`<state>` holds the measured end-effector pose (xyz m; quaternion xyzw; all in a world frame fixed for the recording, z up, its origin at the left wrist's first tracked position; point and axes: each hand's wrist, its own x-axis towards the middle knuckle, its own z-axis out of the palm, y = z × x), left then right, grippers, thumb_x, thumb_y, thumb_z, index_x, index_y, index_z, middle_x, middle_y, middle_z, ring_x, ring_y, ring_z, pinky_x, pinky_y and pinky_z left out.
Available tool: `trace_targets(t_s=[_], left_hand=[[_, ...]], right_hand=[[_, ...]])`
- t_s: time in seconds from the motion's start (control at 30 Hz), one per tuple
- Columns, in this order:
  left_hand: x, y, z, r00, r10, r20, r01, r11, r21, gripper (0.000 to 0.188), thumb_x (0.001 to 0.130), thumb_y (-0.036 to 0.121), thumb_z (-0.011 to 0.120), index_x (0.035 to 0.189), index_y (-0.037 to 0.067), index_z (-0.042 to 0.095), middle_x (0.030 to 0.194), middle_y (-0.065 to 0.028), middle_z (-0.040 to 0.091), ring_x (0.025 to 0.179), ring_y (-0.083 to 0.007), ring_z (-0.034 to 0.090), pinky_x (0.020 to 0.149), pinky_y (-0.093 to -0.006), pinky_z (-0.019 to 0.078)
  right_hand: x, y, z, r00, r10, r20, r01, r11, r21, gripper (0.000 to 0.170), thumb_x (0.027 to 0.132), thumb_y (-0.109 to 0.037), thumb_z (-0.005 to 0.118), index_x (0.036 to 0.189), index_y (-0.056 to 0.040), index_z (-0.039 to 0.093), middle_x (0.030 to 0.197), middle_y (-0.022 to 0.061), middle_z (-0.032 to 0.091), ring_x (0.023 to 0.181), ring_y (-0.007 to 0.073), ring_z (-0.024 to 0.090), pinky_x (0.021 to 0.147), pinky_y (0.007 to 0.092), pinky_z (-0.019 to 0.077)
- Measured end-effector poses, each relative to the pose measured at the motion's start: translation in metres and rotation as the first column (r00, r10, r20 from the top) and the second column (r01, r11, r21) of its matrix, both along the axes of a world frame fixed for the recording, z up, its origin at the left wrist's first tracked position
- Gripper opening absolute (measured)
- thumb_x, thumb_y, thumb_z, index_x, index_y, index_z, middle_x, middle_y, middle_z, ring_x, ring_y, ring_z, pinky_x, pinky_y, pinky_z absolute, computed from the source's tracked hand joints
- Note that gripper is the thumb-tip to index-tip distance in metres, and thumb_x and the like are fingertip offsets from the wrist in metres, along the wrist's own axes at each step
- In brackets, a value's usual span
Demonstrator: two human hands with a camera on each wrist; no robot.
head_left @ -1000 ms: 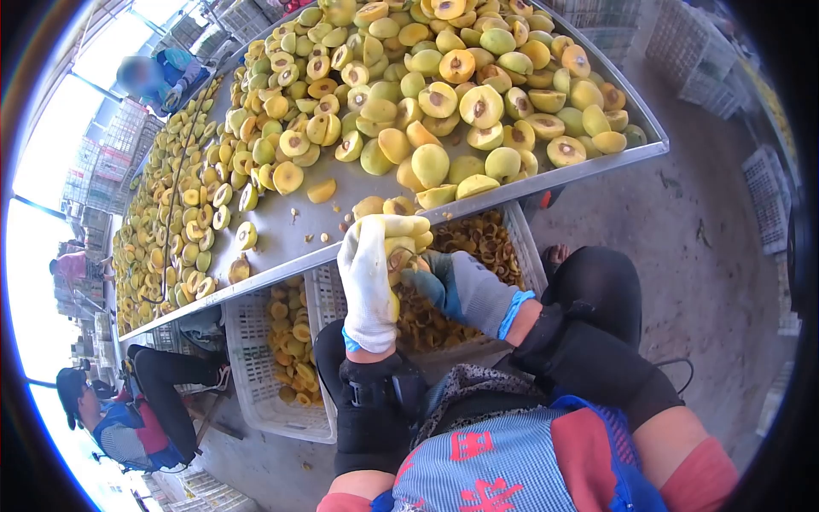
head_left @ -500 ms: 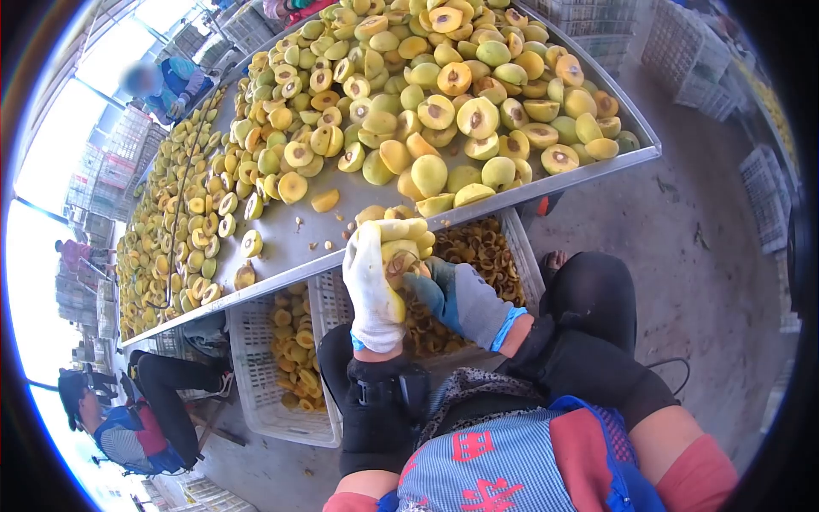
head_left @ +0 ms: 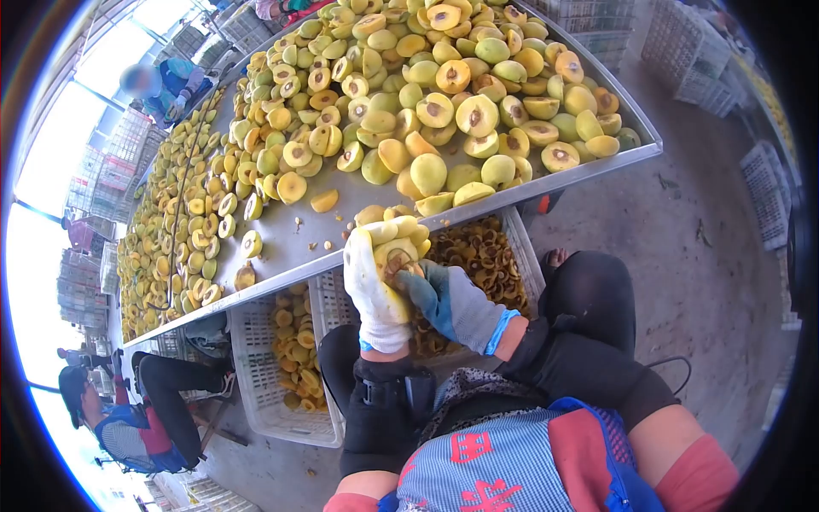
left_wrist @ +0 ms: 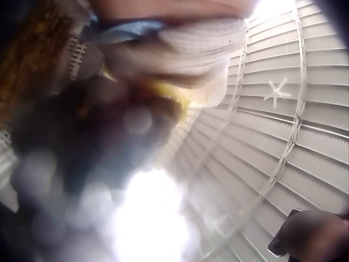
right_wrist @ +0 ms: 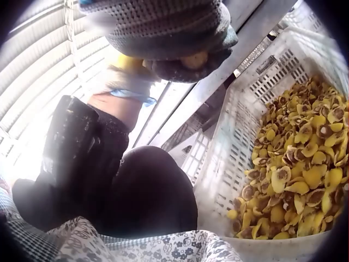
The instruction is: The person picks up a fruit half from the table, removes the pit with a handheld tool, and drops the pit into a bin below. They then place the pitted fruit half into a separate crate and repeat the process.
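My left hand (head_left: 375, 286), in a stained white glove, grips a yellow peach half (head_left: 395, 253) with its cut face turned up toward my head. Against that face works my right hand (head_left: 456, 300), in a grey and blue-green glove, its thumb side at the brown centre. In the right wrist view the curled right fingers (right_wrist: 185, 68) wrap round a small tool with a rounded light-brown end (right_wrist: 194, 60); the rest of it is hidden in the glove. Dark blur and glare cover much of the left wrist view, below the white glove (left_wrist: 191, 54).
A metal-rimmed table (head_left: 294, 271) heaped with peach halves (head_left: 478, 117) lies just beyond my hands. Beneath its edge stand a white crate (right_wrist: 218, 185) of brown-and-yellow scraps (right_wrist: 305, 164) and another crate (head_left: 256, 367) with yellow pieces. A person (head_left: 128, 427) sits at the left.
The peach half's cut face has come more into view as the left fingers shift. My right hand has rotated, bringing its thumb side up over the fruit's centre.
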<state>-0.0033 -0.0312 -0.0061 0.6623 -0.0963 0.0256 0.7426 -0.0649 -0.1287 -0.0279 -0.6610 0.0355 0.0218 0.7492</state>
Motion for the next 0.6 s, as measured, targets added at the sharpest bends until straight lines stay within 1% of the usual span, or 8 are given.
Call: trace_targets(t_s=[0.13,0.17,0.2,0.3,0.37,0.4,0.5,0.6], left_hand=[[0.008,0.015,0.003,0.986,-0.156,-0.051,0.157,0.987,0.027,0.038,0.105,0.033,0.045,0.104,-0.001,0.062,0.102,-0.0174,0.069,0.074,-0.0213,0.068,0.065,-0.0319,0.0572],[0.008,0.012,0.007,0.964,-0.17,-0.204,0.148,0.982,-0.121,0.039,0.103,0.033,0.047,0.097,-0.001,0.065,0.09,-0.016,0.071,0.062,-0.0177,0.064,0.058,-0.0282,0.0533],[0.007,0.011,0.014,0.967,-0.175,-0.185,0.162,0.983,-0.083,0.041,0.102,0.035,0.049,0.094,-0.002,0.066,0.082,-0.0153,0.071,0.061,-0.019,0.065,0.056,-0.0279,0.0528],[0.008,0.014,0.015,0.945,-0.219,-0.243,0.19,0.972,-0.14,0.039,0.102,0.028,0.049,0.088,-0.002,0.069,0.087,-0.0159,0.074,0.072,-0.0214,0.071,0.065,-0.0289,0.0546],[0.006,0.013,0.018,0.937,-0.21,-0.278,0.164,0.97,-0.178,0.036,0.102,0.024,0.05,0.089,-0.004,0.069,0.09,-0.0173,0.074,0.074,-0.0232,0.071,0.069,-0.0303,0.0572],[0.001,0.01,0.022,0.943,-0.211,-0.257,0.157,0.964,-0.215,0.037,0.102,0.024,0.049,0.09,-0.005,0.069,0.091,-0.018,0.074,0.074,-0.0235,0.071,0.07,-0.0305,0.0574],[-0.007,0.004,0.029,0.942,-0.212,-0.261,0.126,0.943,-0.308,0.039,0.103,0.024,0.047,0.091,-0.006,0.069,0.093,-0.0199,0.073,0.075,-0.0241,0.071,0.07,-0.0307,0.0575],[0.002,0.013,0.019,0.943,-0.296,-0.153,0.261,0.941,-0.213,0.039,0.103,0.025,0.047,0.09,-0.005,0.068,0.094,-0.0183,0.074,0.076,-0.0232,0.071,0.071,-0.0311,0.0566]], right_hand=[[0.0,-0.006,-0.007,0.998,0.038,0.058,-0.03,0.99,-0.135,0.046,0.1,-0.043,0.057,0.106,0.0009,0.069,0.088,0.0238,0.071,0.077,0.035,0.067,0.074,0.0418,0.0525],[0.0,-0.007,-0.013,0.998,0.051,0.041,-0.043,0.983,-0.178,0.039,0.102,-0.035,0.057,0.107,0.0018,0.068,0.087,0.0167,0.07,0.078,0.0228,0.059,0.073,0.0375,0.0511],[0.001,-0.006,-0.022,0.996,0.067,0.051,-0.053,0.972,-0.228,0.032,0.103,-0.027,0.058,0.108,0.0026,0.067,0.086,0.0095,0.07,0.079,0.0106,0.052,0.072,0.0331,0.0496],[0.0,0.0,-0.033,0.995,0.028,0.097,-0.012,0.986,-0.169,0.033,0.103,-0.029,0.058,0.105,0.0015,0.069,0.082,0.0107,0.068,0.079,0.0101,0.051,0.072,0.0338,0.0498],[0.0,0.004,-0.041,0.994,0.11,0.022,-0.108,0.992,-0.07,0.032,0.106,-0.029,0.053,0.103,-0.0015,0.069,0.09,0.0025,0.071,0.083,0.0089,0.053,0.073,0.0328,0.05],[-0.005,0.012,-0.038,0.992,0.077,0.097,-0.082,0.995,0.049,0.034,0.107,-0.029,0.05,0.105,-0.0021,0.07,0.094,-0.0039,0.068,0.086,0.0078,0.052,0.075,0.0308,0.0491],[-0.007,0.007,-0.035,0.967,0.131,0.218,-0.129,0.991,-0.022,0.038,0.107,-0.037,0.046,0.122,-0.0075,0.064,0.1,0.0069,0.07,0.088,0.0136,0.058,0.08,0.035,0.0507],[-0.005,-0.002,-0.03,0.978,0.194,0.074,-0.19,0.98,-0.055,0.046,0.105,-0.047,0.047,0.114,-0.0056,0.064,0.082,0.0016,0.064,0.074,0.0117,0.057,0.067,0.0286,0.0473]])
